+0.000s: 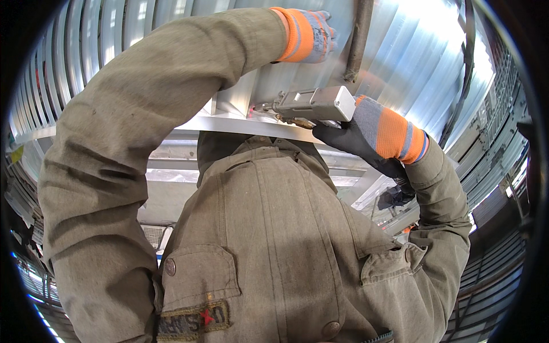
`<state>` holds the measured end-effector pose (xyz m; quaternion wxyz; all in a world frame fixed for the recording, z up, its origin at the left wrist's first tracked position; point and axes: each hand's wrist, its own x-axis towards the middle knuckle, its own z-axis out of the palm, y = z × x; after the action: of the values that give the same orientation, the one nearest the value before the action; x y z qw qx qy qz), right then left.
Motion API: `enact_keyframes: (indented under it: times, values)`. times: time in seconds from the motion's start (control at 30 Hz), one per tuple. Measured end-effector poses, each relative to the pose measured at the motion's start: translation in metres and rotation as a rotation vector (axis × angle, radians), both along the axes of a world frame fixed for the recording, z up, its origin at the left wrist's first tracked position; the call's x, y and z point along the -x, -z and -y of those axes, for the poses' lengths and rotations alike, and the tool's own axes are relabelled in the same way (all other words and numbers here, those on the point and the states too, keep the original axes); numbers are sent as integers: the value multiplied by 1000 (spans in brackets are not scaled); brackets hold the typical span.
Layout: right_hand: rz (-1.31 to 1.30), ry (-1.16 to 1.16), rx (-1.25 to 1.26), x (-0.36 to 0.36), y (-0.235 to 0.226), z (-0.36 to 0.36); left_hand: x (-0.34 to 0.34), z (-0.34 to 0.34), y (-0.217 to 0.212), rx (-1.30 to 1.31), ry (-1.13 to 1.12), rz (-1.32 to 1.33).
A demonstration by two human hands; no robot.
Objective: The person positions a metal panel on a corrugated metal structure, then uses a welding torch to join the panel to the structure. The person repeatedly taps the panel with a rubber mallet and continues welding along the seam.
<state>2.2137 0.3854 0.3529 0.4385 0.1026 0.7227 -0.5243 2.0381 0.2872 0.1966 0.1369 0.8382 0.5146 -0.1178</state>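
My right hand (pixel 372 131), in an orange and grey glove with a dark palm, is closed round a silver handheld laser welding gun (pixel 314 104). The gun's boxy head faces up, and its nozzle points left. A small red light spot shows at the tip, close to a pale metal bar (pixel 240 123) that runs across in front of me. My left hand (pixel 311 37), gloved alike, reaches out over the shiny ribbed metal panel (pixel 286 74). Its fingers look slightly apart, though foreshortened and a little blurred, with nothing visible in them. Whether it touches the panel I cannot tell.
A brown rod (pixel 359 40) lies over the panel between my hands. Farther right a dark cable (pixel 466 63) trails across it. Upright metal slats (pixel 74 51) line the far left. A dark bundle (pixel 396 196) hangs below my right wrist, beside metal framing.
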Motion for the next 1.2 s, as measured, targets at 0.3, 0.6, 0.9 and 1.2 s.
enact_keyframes:
  times: [0.3,0.6,0.9,1.2]
  values:
    - [-26,-84,-37,0,8,2,-5,2,6,-11,-107,57]
    - [-56,-86,-26,5,6,3,3,12,-10,-48,-154,116]
    - [-77,-188,-21,14,11,15,-7,3,4,10,-139,53]
    - [-164,-165,-73,2,23,15,-6,10,7,-44,-146,70]
